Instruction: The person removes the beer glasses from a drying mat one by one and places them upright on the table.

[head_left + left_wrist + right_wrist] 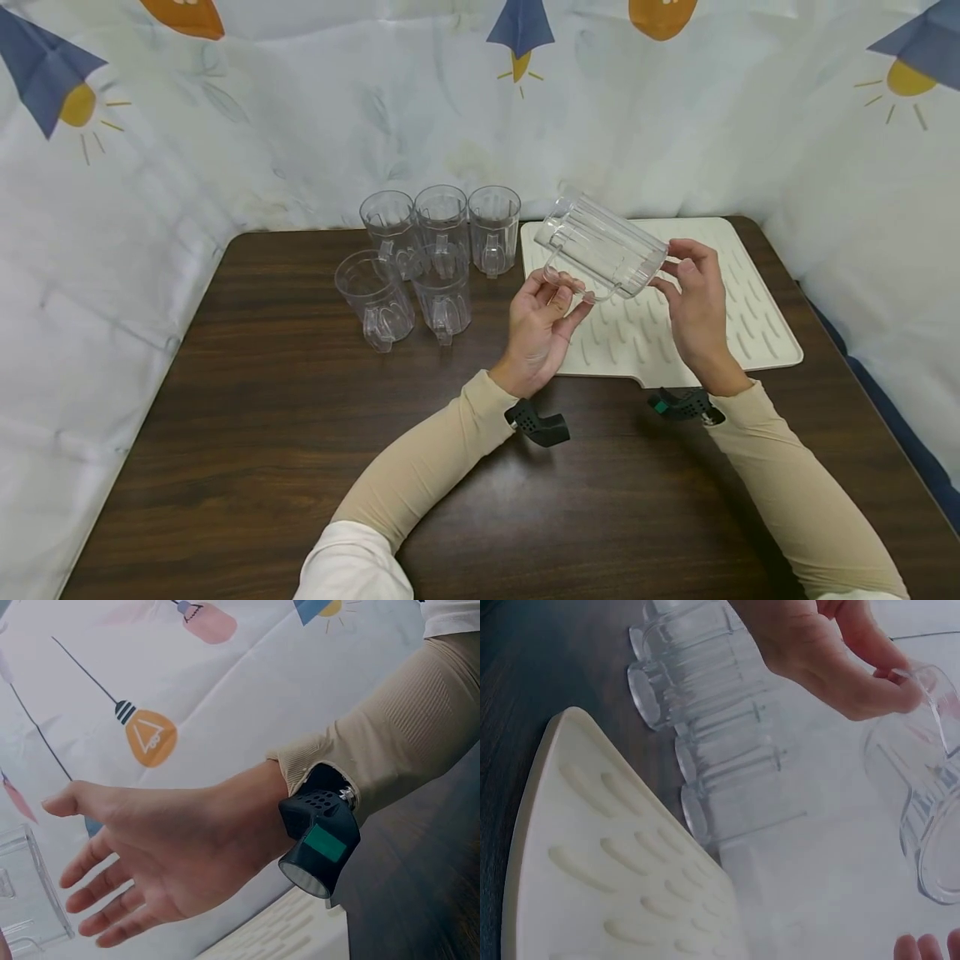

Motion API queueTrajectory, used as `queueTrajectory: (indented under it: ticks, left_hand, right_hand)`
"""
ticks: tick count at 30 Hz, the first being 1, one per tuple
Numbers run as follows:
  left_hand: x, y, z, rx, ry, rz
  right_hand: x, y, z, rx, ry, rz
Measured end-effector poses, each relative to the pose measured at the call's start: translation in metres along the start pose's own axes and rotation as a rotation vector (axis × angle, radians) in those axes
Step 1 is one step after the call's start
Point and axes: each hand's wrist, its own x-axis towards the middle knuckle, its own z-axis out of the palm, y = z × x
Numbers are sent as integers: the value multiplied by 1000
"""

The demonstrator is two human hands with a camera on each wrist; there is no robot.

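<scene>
A clear plastic mug (606, 248) is held tilted nearly on its side in the air above a cream draining mat (738, 350). My left hand (542, 325) pinches its handle from below left; in the right wrist view that hand (832, 656) has thumb and fingers on the handle. At the mug's right end is my right hand (693, 304), with fingers spread. The left wrist view shows the right hand (169, 851) with extended fingers and a gap to the mug (22, 900).
Several matching clear mugs (495, 225) stand upright in two close rows left of the mat, handles toward the front. Everything is on a dark wooden table (300, 467). Behind and at the sides hangs a white printed cloth (300, 108).
</scene>
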Motion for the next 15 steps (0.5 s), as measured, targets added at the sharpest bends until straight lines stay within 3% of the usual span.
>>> queueTrajectory:
  ticks: [15]
  left_hand:
    - [-1,10,2,16,-71,24]
  right_hand:
    - [2,-8,-22,-50,25,-8]
